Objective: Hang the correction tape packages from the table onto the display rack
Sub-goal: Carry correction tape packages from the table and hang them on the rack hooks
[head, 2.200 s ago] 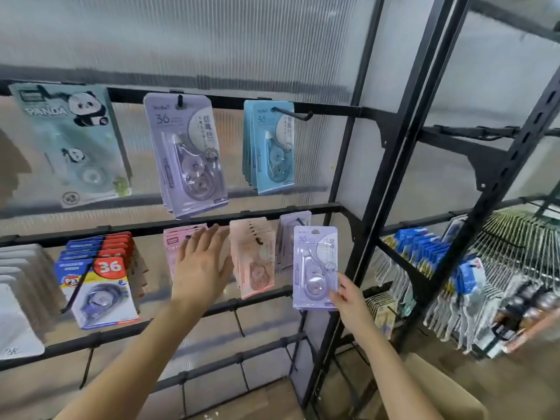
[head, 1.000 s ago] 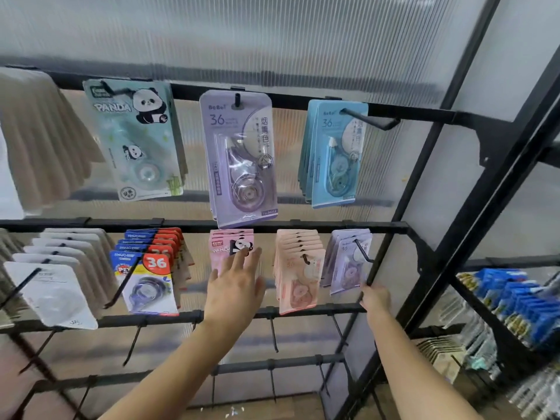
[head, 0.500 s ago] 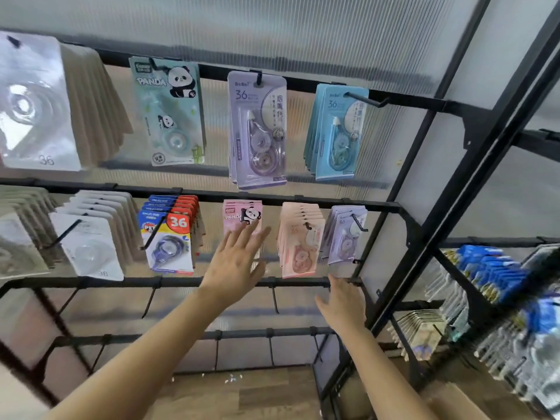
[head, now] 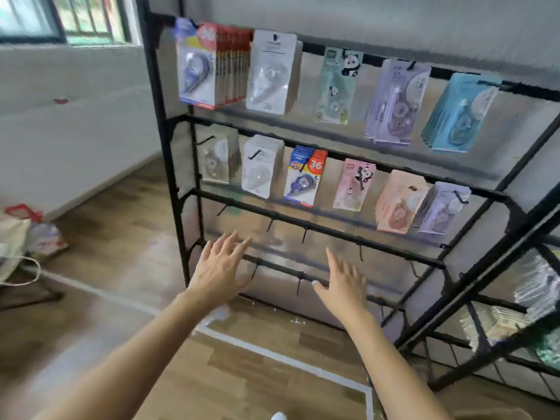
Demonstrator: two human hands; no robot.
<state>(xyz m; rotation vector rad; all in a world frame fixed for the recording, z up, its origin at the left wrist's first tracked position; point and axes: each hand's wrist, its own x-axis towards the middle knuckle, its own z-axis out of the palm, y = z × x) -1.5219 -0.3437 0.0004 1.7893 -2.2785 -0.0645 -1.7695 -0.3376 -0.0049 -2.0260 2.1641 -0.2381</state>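
In front of the display rack (head: 166, 165), pulled back and swung left compared with half a second ago, far enough to take in some bags (head: 45, 242) at the far left edge and the rack's left post. Lower too for the left hand (head: 218, 268), down from the pink panda cards of the middle row to the level of the lowest rail. Nothing any more in the right hand (head: 342, 286), which two seconds ago pinched a lilac package by its lower corner; most likely hung now among the lilac correction tape packages (head: 439, 210) on the rightmost peg of the middle row. Reads as one more package delivered and a turn away to fetch the next. No table clearly in view, so no telling how many remain. On the left hand, fingers straight and fanned, palm toward the rack, holding nothing and apparently touching nothing. Between and above the two hands, only bare hooks (head: 304, 234) along the two lower rails. On the right hand, much the same: fingers straight and close together, thumb out to the left, empty, in front of the lowest rail, with contact or none impossible to tell through the blur.
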